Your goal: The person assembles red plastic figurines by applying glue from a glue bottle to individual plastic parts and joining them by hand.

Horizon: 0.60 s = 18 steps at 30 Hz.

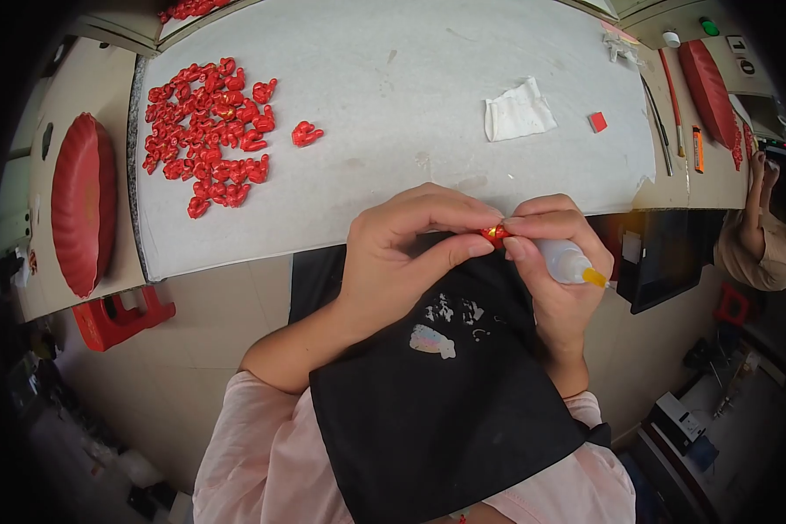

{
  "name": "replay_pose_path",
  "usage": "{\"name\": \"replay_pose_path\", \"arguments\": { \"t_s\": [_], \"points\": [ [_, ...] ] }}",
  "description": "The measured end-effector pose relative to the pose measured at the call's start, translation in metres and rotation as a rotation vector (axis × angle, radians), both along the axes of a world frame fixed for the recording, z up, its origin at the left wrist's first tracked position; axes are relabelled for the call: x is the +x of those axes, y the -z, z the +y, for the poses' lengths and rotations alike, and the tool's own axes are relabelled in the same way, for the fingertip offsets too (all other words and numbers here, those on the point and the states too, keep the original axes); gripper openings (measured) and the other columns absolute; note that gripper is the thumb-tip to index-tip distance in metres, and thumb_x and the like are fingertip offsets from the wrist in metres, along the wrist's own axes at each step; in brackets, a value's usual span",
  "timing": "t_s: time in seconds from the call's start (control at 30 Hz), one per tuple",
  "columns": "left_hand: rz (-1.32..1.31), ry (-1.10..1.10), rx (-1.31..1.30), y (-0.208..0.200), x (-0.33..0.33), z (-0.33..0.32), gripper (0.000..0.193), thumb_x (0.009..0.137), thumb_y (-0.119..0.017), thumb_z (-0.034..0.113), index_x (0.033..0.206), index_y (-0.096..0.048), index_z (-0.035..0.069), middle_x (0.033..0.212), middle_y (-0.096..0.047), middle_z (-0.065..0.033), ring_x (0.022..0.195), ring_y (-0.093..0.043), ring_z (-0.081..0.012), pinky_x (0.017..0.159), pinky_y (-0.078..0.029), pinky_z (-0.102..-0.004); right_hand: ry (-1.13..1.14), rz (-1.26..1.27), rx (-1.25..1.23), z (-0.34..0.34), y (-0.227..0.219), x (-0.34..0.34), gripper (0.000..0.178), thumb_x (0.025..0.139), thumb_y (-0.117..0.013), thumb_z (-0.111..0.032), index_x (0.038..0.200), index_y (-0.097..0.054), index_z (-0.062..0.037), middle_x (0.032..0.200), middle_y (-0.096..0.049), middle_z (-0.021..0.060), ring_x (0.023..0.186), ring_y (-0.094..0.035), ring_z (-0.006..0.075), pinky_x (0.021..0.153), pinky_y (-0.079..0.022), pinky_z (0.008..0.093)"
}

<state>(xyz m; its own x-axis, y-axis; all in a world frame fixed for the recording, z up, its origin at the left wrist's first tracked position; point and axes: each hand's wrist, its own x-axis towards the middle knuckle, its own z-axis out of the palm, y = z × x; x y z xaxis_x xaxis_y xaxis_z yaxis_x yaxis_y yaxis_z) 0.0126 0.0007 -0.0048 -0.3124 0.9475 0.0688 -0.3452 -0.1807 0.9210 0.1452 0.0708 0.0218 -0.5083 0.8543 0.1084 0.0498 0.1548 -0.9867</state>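
Note:
Between my two hands, over the table's front edge, is a small red figurine [495, 234] with gold on it. The thumb and index finger of my left hand [393, 249] pinch it from the left. My right hand [557, 262] touches its right side with fingertips and thumb. That same hand also keeps a translucent squeeze bottle [564, 261] tucked in its grip, the yellow nozzle [595, 277] pointing down to the right. My fingers hide much of the figurine. Many similar red figurines [205, 131] lie in a loose pile at the table's left, with a single figurine [306, 134] apart from it.
On the pale table sheet [393, 96] lie a crumpled white cloth [520, 112] and a small red square [597, 121]. Brushes [672, 100] and an orange-labelled tool [698, 148] lie at right. Red scalloped trays [85, 205] flank both sides. Another person [764, 236] is at far right.

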Motion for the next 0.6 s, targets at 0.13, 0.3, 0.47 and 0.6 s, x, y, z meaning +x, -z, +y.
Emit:
{"name": "replay_pose_path", "arguments": {
  "t_s": [0.13, 0.3, 0.47, 0.6],
  "points": [
    [0.161, -0.042, 0.006, -0.0003, 0.0014, 0.0011, 0.018, 0.070, -0.061, -0.007, 0.086, -0.062, -0.001, 0.085, -0.062, -0.0094, 0.080, -0.059, -0.0165, 0.071, -0.046, -0.0242, 0.044, 0.022, -0.083, -0.0017, -0.0006, -0.0006, 0.014, 0.066, -0.064, 0.007, 0.077, -0.060, -0.0005, 0.076, -0.057, 0.0081, 0.070, -0.055, 0.0122, 0.062, -0.042, 0.0206],
    [0.116, -0.066, -0.008, 0.0018, 0.0036, 0.0005, 0.017, 0.069, -0.062, -0.006, 0.085, -0.062, -0.001, 0.085, -0.062, -0.0093, 0.080, -0.059, -0.0169, 0.070, -0.046, -0.0242, 0.018, -0.052, -0.055, -0.0004, -0.0029, 0.0019, 0.013, 0.067, -0.064, 0.007, 0.076, -0.059, -0.0006, 0.075, -0.056, 0.0070, 0.070, -0.053, 0.0116, 0.061, -0.041, 0.0207],
    [0.171, -0.074, 0.000, 0.0018, 0.0049, 0.0017, 0.016, 0.069, -0.062, -0.006, 0.085, -0.062, -0.001, 0.085, -0.062, -0.0096, 0.079, -0.060, -0.0166, 0.069, -0.046, -0.0239, 0.016, -0.083, -0.035, -0.0007, -0.0030, 0.0041, 0.013, 0.066, -0.064, 0.007, 0.076, -0.058, -0.0005, 0.075, -0.056, 0.0068, 0.069, -0.053, 0.0116, 0.061, -0.041, 0.0208],
    [0.158, -0.035, -0.035, 0.0026, 0.0040, -0.0003, 0.017, 0.069, -0.062, -0.006, 0.085, -0.063, -0.001, 0.084, -0.062, -0.0099, 0.078, -0.060, -0.0159, 0.068, -0.047, -0.0234, 0.011, -0.087, 0.035, 0.0014, -0.0040, 0.0055, 0.013, 0.066, -0.065, 0.006, 0.075, -0.058, -0.0004, 0.073, -0.057, 0.0072, 0.067, -0.054, 0.0129, 0.060, -0.041, 0.0214]
  ]
}}
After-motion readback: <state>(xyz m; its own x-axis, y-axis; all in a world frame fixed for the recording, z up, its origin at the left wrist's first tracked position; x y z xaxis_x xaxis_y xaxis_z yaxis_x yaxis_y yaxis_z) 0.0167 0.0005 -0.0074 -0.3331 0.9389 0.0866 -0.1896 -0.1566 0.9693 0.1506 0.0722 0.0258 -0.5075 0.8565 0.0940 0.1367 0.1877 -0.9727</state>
